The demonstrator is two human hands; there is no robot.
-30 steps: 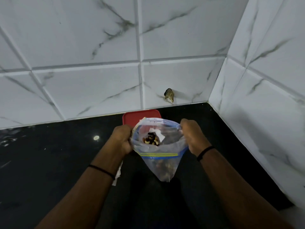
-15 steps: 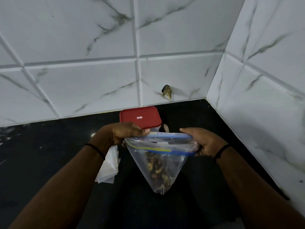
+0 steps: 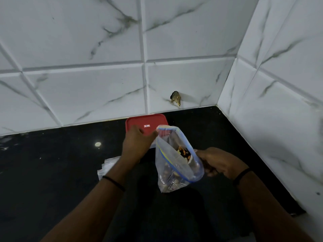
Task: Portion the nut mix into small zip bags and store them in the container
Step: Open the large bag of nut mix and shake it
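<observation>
Tilted now, clear crinkly zip bag of nuts; left hand pinching rim, right hand clamping side

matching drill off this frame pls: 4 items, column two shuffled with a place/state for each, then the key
Items:
1. zip bag
2. container lid
3. pile of empty bags
4. left hand

Place or state:
A. lying flat on the black counter, partly under the left forearm
B. red, closed on the container by the back wall
C. pinching the far corner of the bag's mouth
D. held up off the counter, mouth open, nuts inside

Pairs: 1-D, 2-B, 3-A, 4-C
</observation>
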